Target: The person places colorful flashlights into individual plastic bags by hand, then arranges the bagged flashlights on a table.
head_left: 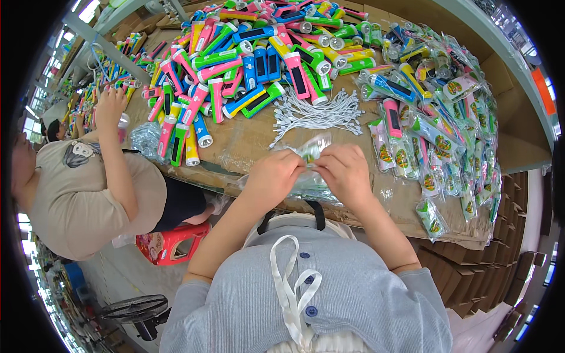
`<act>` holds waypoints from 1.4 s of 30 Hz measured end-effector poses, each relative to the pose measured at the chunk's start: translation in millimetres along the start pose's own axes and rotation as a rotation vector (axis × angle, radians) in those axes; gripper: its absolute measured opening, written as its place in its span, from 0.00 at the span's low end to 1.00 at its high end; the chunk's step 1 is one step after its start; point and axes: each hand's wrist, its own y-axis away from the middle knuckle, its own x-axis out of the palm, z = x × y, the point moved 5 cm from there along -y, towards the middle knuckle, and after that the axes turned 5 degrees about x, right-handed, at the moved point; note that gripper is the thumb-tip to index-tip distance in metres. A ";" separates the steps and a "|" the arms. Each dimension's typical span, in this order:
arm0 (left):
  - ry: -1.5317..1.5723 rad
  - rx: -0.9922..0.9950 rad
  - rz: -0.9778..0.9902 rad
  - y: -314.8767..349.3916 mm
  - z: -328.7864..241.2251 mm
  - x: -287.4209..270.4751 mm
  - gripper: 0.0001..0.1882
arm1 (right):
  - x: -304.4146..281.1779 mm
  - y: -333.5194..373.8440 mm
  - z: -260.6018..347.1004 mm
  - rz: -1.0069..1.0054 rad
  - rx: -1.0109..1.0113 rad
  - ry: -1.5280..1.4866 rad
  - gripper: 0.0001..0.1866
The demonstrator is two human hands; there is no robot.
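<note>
At the table's near edge my left hand (273, 175) and my right hand (346, 175) meet, fingertips pinched together on a clear plastic bag (318, 143) with a small green and yellow print. More flat clear bags (318, 189) lie just below the fingers. Beyond my hands is a bundle of white charging cables (318, 112). Behind it rises a large heap of loose flashlights (254, 66) in pink, blue, green and yellow. To the right, a pile of bagged flashlights (432, 138) covers the table. My fingers partly hide the held bag.
A co-worker (88, 188) sits at the left, one arm over the table, beside a red stool (173, 244). A black fan (135, 309) stands at lower left. Metal posts (518, 65) frame the cardboard-covered table (232, 150). Cardboard cartons (465, 276) are stacked at lower right.
</note>
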 end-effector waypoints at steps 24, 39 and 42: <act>-0.205 0.566 0.233 36.0 7.2 36.8 0.07 | 60.0 57.7 -32.3 0.802 0.811 -0.719 0.08; -0.117 0.517 0.316 81.9 38.0 63.3 0.06 | 100.2 82.5 -7.3 0.894 0.382 -0.098 0.09; -0.168 0.428 0.326 72.6 46.1 62.3 0.05 | 104.8 78.0 -27.4 0.797 0.461 0.172 0.10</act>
